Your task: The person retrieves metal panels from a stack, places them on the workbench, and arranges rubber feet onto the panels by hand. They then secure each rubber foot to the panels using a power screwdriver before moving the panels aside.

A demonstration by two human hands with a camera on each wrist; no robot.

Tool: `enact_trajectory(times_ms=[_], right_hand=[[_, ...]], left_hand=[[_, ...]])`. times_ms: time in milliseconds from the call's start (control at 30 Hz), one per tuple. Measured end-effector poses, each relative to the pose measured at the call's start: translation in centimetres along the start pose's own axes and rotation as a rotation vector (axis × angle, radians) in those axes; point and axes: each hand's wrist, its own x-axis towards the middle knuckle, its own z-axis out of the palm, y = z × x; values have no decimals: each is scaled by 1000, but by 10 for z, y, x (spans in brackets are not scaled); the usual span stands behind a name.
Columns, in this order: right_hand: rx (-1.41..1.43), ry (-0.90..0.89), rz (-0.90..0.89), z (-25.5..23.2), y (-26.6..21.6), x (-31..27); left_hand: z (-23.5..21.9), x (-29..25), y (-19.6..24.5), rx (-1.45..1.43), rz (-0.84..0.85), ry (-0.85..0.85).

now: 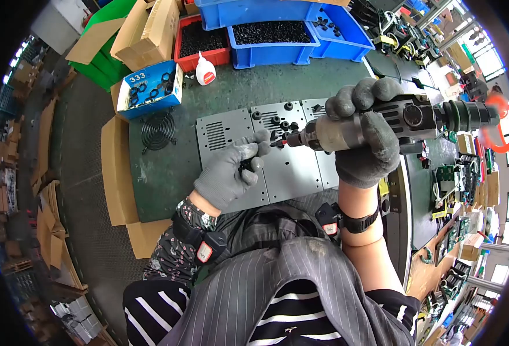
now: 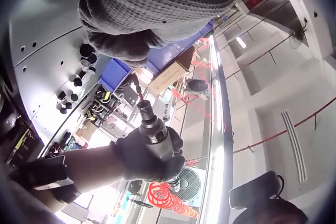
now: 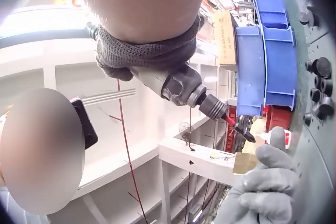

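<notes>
Grey-gloved left hand (image 1: 222, 173) curled round small black parts (image 1: 246, 165), grey-gloved right hand (image 1: 379, 141) gripping a silver-and-black metal power screwdriver (image 1: 334, 134).
Left of the left hand lies a round black wire grille (image 1: 158, 131); flat grey slotted metal panels (image 1: 289, 179) extend beneath it and rightward; loose black cylindrical pieces (image 1: 275, 120) sit on them beyond its fingertips; from the right hand, the red-and-black bit (image 1: 282, 142) points toward those fingertips.

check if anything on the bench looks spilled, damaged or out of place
Nothing looks plainly damaged or spilled. Slightly untidy: the black parts scattered on the grey panels near the power tool, lying loose in no neat order, perhaps just mid-work.
</notes>
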Motion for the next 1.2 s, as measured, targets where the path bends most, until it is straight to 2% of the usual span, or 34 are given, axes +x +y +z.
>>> enact_trajectory(times_ms=[33, 100, 333, 400, 500, 800, 833, 900, 1133, 1200], right_hand=[[13, -6, -1, 0, -1, -1], [24, -11, -1, 0, -3, -2], [26, -29, -24, 0, -3, -5], [8, -41, -23, 1, -2, -7], [9, -39, -26, 4, -1, -11], [-5, -47, -94, -3, 1, -20], [41, 19, -84, -5, 1, -20], [62, 144, -84, -7, 1, -20], [69, 205, -119, -25, 7, -22], [133, 274, -85, -25, 0, -18]], left_hand=[[2, 0, -3, 1, -3, 2], [6, 0, -8, 110, 28, 116], [11, -1, -17, 51, 10, 107], [12, -2, -16, -33, -23, 1], [8, 0, -18, -151, -88, -65], [18, 3, -32, -285, -30, -111], [20, 3, -34, -281, -32, -112], [24, 4, -37, -244, 9, -109], [29, 12, -42, -108, 81, 52], [17, 10, -35, 214, 38, -73]])
